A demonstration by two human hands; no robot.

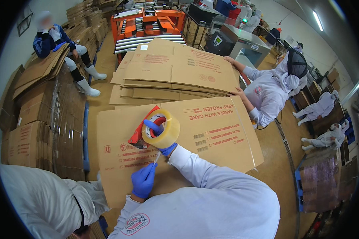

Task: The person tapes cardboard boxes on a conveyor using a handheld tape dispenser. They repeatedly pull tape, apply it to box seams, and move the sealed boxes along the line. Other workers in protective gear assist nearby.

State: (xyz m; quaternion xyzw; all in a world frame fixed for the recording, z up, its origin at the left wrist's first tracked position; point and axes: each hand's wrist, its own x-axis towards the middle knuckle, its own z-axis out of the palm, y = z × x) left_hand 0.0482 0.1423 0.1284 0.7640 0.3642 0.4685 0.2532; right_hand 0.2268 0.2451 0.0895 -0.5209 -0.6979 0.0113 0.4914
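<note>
The right hand (154, 127), in a blue glove, grips a red tape dispenser (138, 138) at the centre of the frame, its fingers curled through the core of one wide, glossy, yellowish-clear tape roll (171, 133). Just below, the blue-gloved left hand (143, 180) is closed, pinching one narrow pale strip (157, 157). Both are above a flat, printed brown cardboard piece (223, 157). In the upper centre, a co-worker's two bare hands (239, 94) touch stacked flattened cartons (159, 67).
</note>
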